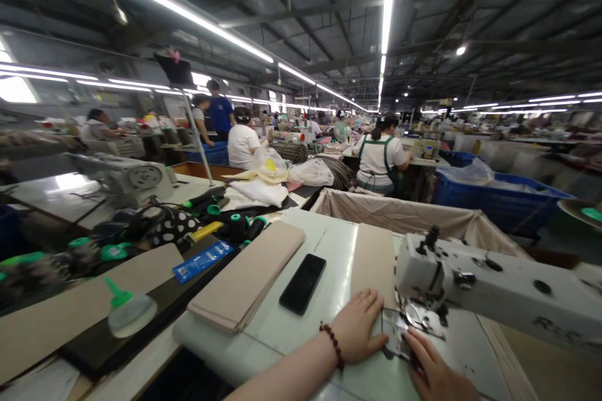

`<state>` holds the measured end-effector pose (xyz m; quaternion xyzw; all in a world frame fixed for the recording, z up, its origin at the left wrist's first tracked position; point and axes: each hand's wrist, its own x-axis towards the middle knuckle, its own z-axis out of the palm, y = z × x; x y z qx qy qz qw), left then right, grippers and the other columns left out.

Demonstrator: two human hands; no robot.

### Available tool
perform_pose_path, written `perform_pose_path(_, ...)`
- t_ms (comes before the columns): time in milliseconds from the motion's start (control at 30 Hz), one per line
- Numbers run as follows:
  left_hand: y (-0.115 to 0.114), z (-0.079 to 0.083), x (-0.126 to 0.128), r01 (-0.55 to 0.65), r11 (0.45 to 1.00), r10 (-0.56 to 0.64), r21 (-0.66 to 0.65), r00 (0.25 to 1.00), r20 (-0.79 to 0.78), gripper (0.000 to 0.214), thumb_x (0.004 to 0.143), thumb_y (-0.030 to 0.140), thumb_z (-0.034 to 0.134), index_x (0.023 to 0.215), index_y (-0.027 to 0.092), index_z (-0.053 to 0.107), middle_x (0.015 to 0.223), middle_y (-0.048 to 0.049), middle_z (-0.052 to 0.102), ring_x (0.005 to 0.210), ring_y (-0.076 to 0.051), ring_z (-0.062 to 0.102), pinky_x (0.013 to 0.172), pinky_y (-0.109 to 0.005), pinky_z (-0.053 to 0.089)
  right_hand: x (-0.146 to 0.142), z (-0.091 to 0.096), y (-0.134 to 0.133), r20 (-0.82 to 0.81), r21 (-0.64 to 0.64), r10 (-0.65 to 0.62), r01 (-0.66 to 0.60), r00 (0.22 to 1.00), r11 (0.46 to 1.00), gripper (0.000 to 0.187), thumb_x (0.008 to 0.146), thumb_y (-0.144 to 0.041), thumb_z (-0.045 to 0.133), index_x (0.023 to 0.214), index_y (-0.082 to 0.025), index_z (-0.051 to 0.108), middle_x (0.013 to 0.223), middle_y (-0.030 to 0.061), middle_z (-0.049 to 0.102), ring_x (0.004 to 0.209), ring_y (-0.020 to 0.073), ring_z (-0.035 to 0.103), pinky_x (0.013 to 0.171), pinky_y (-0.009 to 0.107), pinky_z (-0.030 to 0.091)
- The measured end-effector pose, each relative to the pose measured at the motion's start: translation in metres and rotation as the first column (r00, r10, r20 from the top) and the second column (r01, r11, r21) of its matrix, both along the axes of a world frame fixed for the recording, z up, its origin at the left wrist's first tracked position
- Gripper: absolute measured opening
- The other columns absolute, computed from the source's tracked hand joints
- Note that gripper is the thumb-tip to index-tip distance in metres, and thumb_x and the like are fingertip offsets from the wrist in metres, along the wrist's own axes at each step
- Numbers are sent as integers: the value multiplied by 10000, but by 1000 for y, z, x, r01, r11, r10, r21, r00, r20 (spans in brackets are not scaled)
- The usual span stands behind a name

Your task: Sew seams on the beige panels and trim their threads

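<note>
My left hand [360, 329] lies flat on the pale green table of a sewing machine [470, 282]. Its fingertips rest on the near end of a beige fabric strip [372, 257], which runs away from me beside the machine head. The fingers are stretched out, and a beaded bracelet circles the wrist. My right hand [437, 366] reaches in from the lower right, fingers extended and touching the shiny metal plate [394, 329] near the needle area. Its thumb and palm side are hidden. To the left lie a black phone [303, 283] and a stack of beige fabric pieces [251, 272].
Left of the table are a clear bottle with a green nozzle [132, 313], a blue packet [203, 261] and dark thread spools [238, 225]. A cloth-lined bin [423, 213] stands behind the machine, a blue tub [498, 197] farther right. Several people work beyond.
</note>
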<state>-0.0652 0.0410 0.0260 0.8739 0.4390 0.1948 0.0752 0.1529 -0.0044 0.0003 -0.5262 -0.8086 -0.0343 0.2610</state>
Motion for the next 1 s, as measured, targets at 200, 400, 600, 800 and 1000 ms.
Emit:
perform_pose_path(200,-1,3,2,-82,996,84,-45,996,29,415,991,387,349,1322,174,482,1139,-122,631,1075,-255,567,951,-431,432,-38,9,-77,222,-55,353,-350,909,935,590,761,-341,694,1318,-290,508,1307,106,593,597,163,675,521,244,540)
perform_pose_path(400,-25,1,-9,-128,987,127,-92,992,-22,448,980,447,371,1321,175,472,1034,-96,575,996,-259,551,888,-425,448,-45,19,-138,12,-145,434,-428,901,892,366,878,-298,560,1243,-285,555,1197,38,656,624,127,649,524,217,504)
perform_pose_path(600,-65,6,-26,-89,982,77,-168,994,-79,637,884,560,522,1414,234,384,1044,-74,527,997,-266,532,882,-403,439,-7,24,-151,-298,-441,201,-322,933,838,429,856,-132,445,1263,-248,520,1178,44,610,895,148,642,786,249,505)
perform_pose_path(800,-93,15,-38,-36,975,9,-217,992,-126,1158,550,722,735,1498,271,246,1103,-83,508,1019,-310,505,929,-433,404,8,15,-161,-371,-499,83,-273,925,823,370,908,-139,412,1235,-260,538,1164,48,596,942,156,627,816,257,494)
perform_pose_path(1000,-70,32,-39,28,963,-65,-269,989,-131,927,653,755,630,1410,257,432,1067,-63,571,978,-256,578,900,-355,452,13,11,-168,-456,-480,27,-271,890,834,372,943,-162,411,1285,-273,508,1167,50,585,1012,158,603,865,255,476)
